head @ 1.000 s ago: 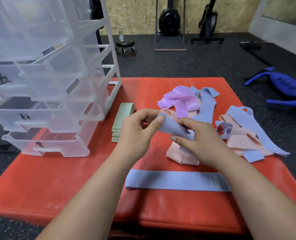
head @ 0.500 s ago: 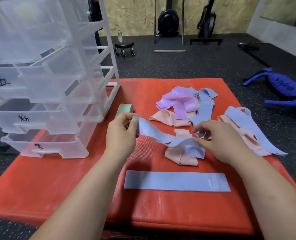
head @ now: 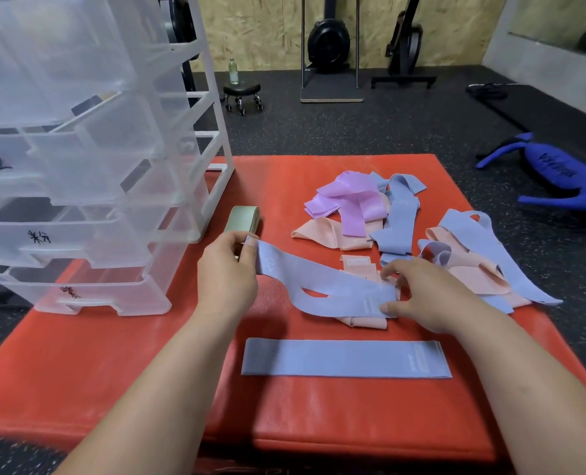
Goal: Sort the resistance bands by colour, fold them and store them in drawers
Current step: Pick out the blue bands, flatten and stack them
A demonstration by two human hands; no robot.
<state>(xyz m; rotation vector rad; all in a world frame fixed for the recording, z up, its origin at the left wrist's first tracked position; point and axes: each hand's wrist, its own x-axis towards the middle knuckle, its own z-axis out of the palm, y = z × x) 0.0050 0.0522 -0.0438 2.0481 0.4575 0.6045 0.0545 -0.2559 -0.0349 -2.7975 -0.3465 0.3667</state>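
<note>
The left hand [head: 228, 272] pinches one end of a pale blue fabric loop band [head: 322, 289] between thumb and forefinger, lifted a little above the red padded mat [head: 113, 371]; the right hand [head: 432, 296] grips the band's other end, thumb on the near edge and fingers curled over it, low against the mat; the band sags and twists between them, its two strands parted in the middle.

Under its right end lies a crumpled peach-pink band [head: 367, 322], touching it and partly hidden by it and by the right hand. Nearer the person a flat blue band [head: 346, 359] lies straight and alone on the mat, apart from the held one.

Just beyond the left hand a stack of folded sage-green bands [head: 243, 219] sits beside the translucent plastic drawer unit [head: 78, 166]; the hand covers the stack's near end; the unit stands on the mat's left part, three drawer fronts marked with black handwritten characters.

Beyond the hands a loose heap mixes lilac bands [head: 346, 197], a peach band [head: 329, 233] and a rumpled blue band [head: 399, 221]; to the right a tangle of blue and peach bands [head: 483, 241] reaches the mat's edge, the right hand overlapping its near side.

On the black rubber floor [head: 404, 132] behind stand a small wheeled stool [head: 241, 90] bearing a clear bottle [head: 233, 70], and, at right, a bright blue handled bag [head: 555, 176].
</note>
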